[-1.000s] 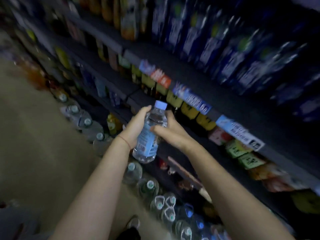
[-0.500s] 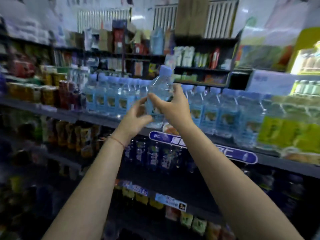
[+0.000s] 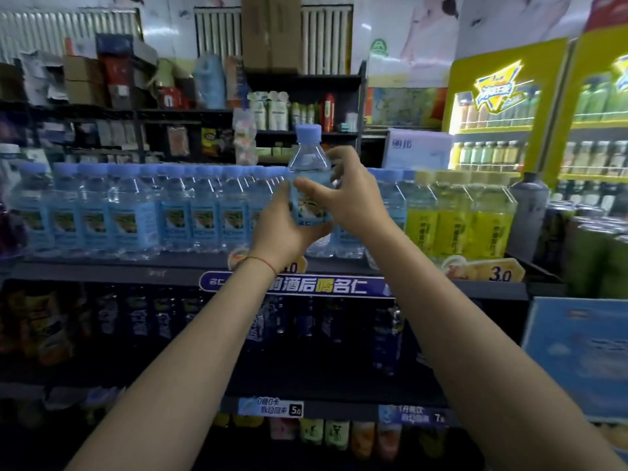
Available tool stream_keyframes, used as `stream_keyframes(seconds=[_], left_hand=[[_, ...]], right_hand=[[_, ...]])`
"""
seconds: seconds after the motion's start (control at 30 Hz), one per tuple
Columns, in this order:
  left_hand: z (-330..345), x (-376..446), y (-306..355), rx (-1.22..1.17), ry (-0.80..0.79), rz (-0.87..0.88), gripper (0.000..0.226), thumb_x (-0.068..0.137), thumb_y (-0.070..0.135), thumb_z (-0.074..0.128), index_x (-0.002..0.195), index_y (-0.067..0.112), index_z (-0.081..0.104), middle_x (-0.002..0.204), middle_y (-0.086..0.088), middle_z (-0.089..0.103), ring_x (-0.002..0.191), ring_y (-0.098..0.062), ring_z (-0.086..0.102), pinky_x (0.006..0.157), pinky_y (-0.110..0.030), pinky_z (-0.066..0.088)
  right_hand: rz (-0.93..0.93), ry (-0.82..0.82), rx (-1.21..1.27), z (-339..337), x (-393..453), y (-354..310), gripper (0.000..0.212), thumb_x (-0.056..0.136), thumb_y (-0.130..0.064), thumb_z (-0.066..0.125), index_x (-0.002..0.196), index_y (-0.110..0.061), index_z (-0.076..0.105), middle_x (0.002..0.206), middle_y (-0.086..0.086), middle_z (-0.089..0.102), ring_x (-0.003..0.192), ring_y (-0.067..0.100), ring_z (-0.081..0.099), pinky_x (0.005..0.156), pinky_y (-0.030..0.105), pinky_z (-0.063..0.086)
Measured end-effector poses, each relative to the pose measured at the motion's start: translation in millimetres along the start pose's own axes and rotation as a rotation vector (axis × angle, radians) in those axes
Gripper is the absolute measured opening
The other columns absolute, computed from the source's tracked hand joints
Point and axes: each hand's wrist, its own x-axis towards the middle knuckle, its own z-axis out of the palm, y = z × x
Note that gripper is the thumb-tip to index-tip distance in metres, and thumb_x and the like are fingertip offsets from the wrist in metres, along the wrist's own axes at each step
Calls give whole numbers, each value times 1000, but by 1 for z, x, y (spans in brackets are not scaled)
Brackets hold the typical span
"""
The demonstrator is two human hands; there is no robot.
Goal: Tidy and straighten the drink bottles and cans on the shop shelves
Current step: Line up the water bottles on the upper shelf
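A clear water bottle (image 3: 308,158) with a pale blue cap and a blue label stands upright in both my hands, just above the top shelf (image 3: 112,269). My left hand (image 3: 282,229) cups its lower half from the left and below. My right hand (image 3: 350,195) grips its label from the right, fingers wrapped across the front. The bottle sits at a gap in the front row of matching blue-capped bottles (image 3: 136,212) that runs along the shelf to the left. Its base is hidden behind my hands.
Yellow-labelled bottles (image 3: 455,226) stand to the right of the gap, with a dark bottle (image 3: 528,212) past them. Dark blue bottles (image 3: 306,321) fill the shelf below, more drinks the one under it. A lit yellow cooler (image 3: 503,107) stands at the right.
The view swung up from the lower shelves and floor to the top shelf. Both hands carried the bottle up to the gap in the blue-capped row; it now stands upright.
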Motion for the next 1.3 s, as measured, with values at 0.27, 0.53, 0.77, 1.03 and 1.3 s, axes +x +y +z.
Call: stream_keyframes(seconds=[0.27,0.53,0.77,1.03,1.3], left_hand=[[72,0,9,368,-114,-221,76,68,63,78,123,25,43,110,-3,66,106,-31,62,96,-52,47],[88,-4,16,335,-137,-269,79,74,59,78,132,20,41,120,-5,63,111,-32,60,92,-43,48],[99,-7,20,355,-59,-302,75,74,47,82,131,11,47,129,-10,54,115,-32,57,95,-47,51],[106,-46,40,424,-51,-306,87,90,29,68,156,8,15,158,-15,28,144,-31,29,115,-41,31],[107,-189,-8,463,65,-484,27,95,36,56,80,18,69,71,-1,66,68,-25,61,57,-34,48]], right_hand=[[-153,54,-722,-41,-11,64,52,88,-51,65,129,-21,59,139,5,50,134,27,38,105,43,28],[-182,58,-764,-48,-28,104,50,85,-24,72,132,-21,56,148,20,40,127,40,46,99,50,44],[-216,134,-715,-36,-33,116,56,83,-15,71,137,-12,57,138,28,51,121,44,54,95,51,49],[-237,121,-540,-41,-66,117,64,93,-31,54,153,-15,36,162,15,26,150,35,20,121,52,16],[-107,-196,-47,-4,-199,140,17,93,-24,52,95,-12,63,62,-2,57,51,21,52,45,30,33]])
